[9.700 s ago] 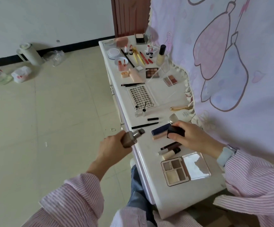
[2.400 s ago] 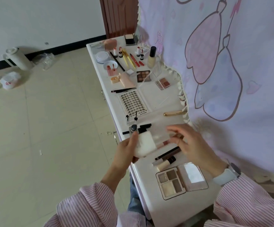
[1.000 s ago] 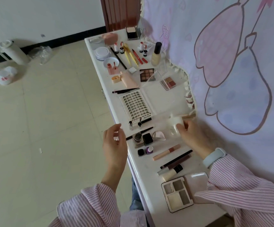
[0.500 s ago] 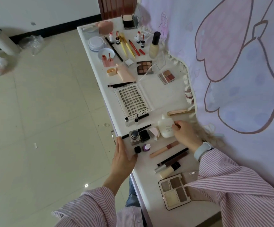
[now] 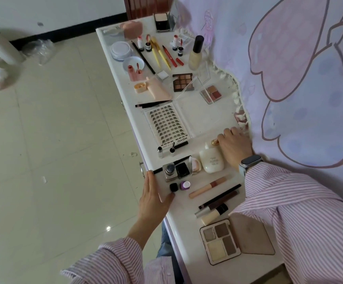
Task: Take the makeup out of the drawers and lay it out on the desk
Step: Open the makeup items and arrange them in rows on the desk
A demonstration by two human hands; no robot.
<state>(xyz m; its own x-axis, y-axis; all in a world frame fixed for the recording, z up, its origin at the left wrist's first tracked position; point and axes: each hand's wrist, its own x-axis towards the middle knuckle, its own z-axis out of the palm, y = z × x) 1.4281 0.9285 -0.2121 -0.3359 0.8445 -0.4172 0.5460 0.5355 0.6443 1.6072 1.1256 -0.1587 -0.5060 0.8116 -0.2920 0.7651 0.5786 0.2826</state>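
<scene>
Desk (image 5: 187,232): white, long and narrow, ran away from the person beside a pink-and-lilac cartoon curtain (image 5: 299,78).
Left hand (image 5: 152,199): lay flat on the near-left desk edge, fingers straight and together, holding nothing; thumb tip just beside a small black cap (image 5: 173,187).
Right hand (image 5: 233,147): rested at the curtain side of the desk, fingers curled over a gold object (image 5: 214,142) whose end alone showed; whether it was gripped could not be told. A watch (image 5: 248,162) sat on the wrist.
Near end: open four-pan palette (image 5: 219,241) with its lid laid back; above it a cream tube (image 5: 213,214), a dark pencil (image 5: 219,196) and a peach stick (image 5: 207,187).
Between the hands: purple-topped pot (image 5: 185,185), silver bottle (image 5: 169,171), black square jar (image 5: 182,170), pale puff (image 5: 195,165), white bottle (image 5: 211,160) just beside the right hand.
Middle: open lash case (image 5: 167,124), with two small vials (image 5: 160,152) standing at its near edge.
Far end: brown palette (image 5: 183,82), blush palette (image 5: 211,93), peach tube (image 5: 158,89), foundation bottle (image 5: 196,53) upright, yellow pencils (image 5: 159,53), red pencil (image 5: 169,56), round white compact (image 5: 121,49), black-framed mirror (image 5: 162,21).
Floor (image 5: 43,160): pale tiles, with a white jug (image 5: 0,48) and bags by the wall.
</scene>
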